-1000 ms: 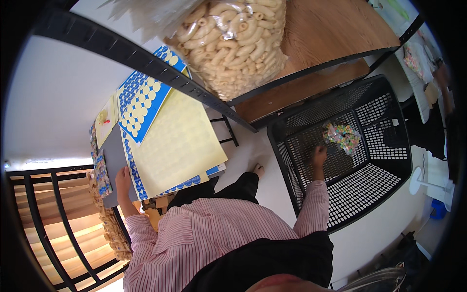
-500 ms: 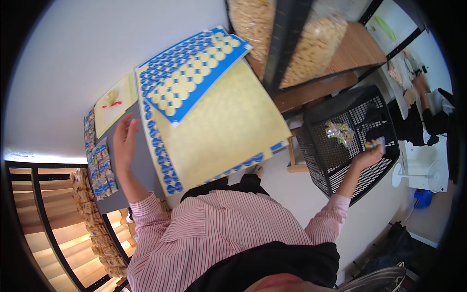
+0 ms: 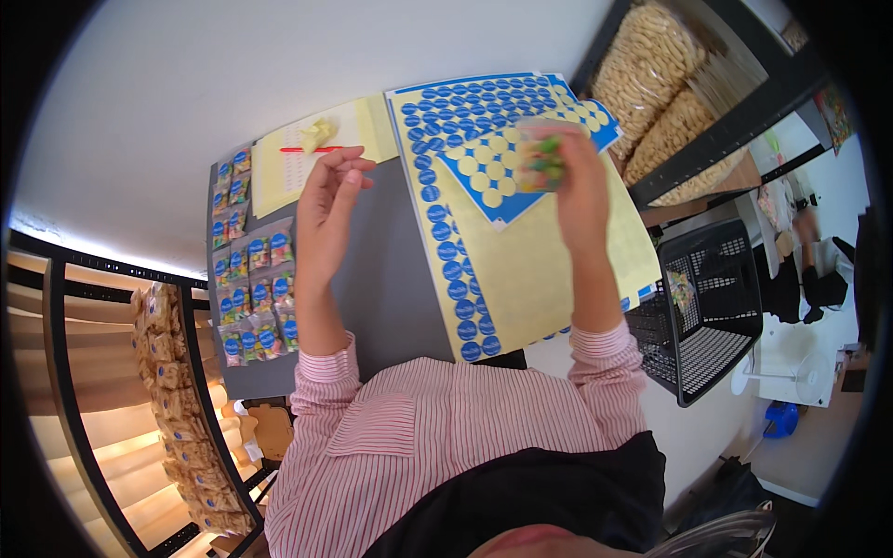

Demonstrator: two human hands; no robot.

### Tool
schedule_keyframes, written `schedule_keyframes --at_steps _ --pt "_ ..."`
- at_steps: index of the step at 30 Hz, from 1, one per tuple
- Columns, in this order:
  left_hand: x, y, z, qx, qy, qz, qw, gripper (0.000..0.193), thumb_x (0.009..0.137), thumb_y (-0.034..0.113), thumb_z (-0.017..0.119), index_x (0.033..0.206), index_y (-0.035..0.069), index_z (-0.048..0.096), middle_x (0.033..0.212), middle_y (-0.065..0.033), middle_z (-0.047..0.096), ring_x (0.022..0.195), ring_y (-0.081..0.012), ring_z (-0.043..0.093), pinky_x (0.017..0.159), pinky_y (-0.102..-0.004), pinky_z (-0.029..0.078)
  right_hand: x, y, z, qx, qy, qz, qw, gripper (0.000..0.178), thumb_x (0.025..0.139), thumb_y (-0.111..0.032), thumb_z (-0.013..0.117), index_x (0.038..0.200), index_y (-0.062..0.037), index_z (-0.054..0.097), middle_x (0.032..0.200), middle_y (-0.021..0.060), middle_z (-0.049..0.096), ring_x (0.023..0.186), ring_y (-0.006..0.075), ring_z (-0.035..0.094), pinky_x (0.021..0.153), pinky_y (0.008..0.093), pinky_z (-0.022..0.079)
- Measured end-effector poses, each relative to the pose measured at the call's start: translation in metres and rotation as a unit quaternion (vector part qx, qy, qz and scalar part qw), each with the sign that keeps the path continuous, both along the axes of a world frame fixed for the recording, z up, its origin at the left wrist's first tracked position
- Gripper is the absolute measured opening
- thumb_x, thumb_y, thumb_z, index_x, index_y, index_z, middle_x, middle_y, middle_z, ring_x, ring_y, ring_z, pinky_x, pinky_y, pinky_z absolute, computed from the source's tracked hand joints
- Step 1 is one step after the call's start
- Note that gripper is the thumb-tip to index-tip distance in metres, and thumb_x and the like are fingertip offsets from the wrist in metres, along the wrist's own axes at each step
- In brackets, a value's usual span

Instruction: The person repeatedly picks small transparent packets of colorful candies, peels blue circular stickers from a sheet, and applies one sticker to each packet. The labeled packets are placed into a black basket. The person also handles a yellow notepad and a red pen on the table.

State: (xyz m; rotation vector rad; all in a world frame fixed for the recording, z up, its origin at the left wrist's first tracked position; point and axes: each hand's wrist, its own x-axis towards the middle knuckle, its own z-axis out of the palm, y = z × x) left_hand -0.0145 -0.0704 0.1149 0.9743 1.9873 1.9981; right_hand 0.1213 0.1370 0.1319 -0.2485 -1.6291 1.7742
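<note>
My right hand (image 3: 584, 186) holds a small clear bag of colourful sweets (image 3: 541, 166) over the label sheets, slightly blurred by motion. Beneath it a blue-edged sheet with pale round spots (image 3: 488, 166) lies across a large sheet of blue round stickers (image 3: 453, 270) and its bare yellow backing (image 3: 530, 288). Above the grey table (image 3: 377, 279) hovers my left hand (image 3: 330, 200), empty, fingers loosely bent and apart. To its left are rows of small sweet bags with blue round stickers (image 3: 262, 293). A red pen (image 3: 302, 150) and crumpled yellow paper (image 3: 319, 133) rest on a paper sheet (image 3: 274, 179).
A black plastic basket (image 3: 677, 367) with a sweet bag (image 3: 682, 290) inside stands at the right. Behind it, a black-framed shelf (image 3: 716, 186) carries big bags of pale snacks (image 3: 648, 51). Brown snack packs (image 3: 177, 409) hang at the left. Another person's arm (image 3: 807, 232) shows far right.
My right hand has come from the basket to above the label sheets, carrying the sweet bag. The view has turned left, and my left hand stays empty over the table.
</note>
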Motion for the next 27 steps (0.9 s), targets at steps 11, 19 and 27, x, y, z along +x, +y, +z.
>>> schedule_keyframes --at_steps 11,19,27 --pt "-0.011 -0.005 -0.009 0.120 -0.056 -0.029 0.991 0.019 0.087 0.013 0.054 0.103 0.003 0.054 0.093 -0.0028 0.059 0.081 -0.0097 0.054 0.071 -0.0230 0.041 -0.087 -0.074 -0.007 0.043 -0.026 0.178 0.983 0.018 0.089 -0.010 0.051 0.098 0.0034 0.058 0.081 0.0064 0.058 0.064 0.0101 0.057 0.056 0.0215 0.045" --pt "-0.036 -0.004 -0.018 0.127 -0.026 0.007 0.992 0.008 0.083 0.010 0.059 0.085 0.004 0.055 0.079 -0.0022 0.058 0.066 -0.0080 0.056 0.060 -0.0218 0.041 -0.111 -0.088 -0.011 0.179 0.009 0.096 0.979 0.007 0.083 -0.007 0.057 0.085 -0.0008 0.056 0.078 0.0044 0.058 0.069 0.0117 0.057 0.065 0.0250 0.048" --pt "-0.042 -0.002 -0.022 0.107 0.012 0.049 0.993 0.007 0.080 0.009 0.061 0.081 0.003 0.057 0.074 -0.0018 0.056 0.065 -0.0078 0.050 0.057 -0.0217 0.038 -0.122 -0.089 -0.017 0.238 0.016 0.061 0.969 0.008 0.078 -0.007 0.062 0.082 -0.0007 0.058 0.080 0.0080 0.059 0.071 0.0173 0.058 0.067 0.0281 0.047"
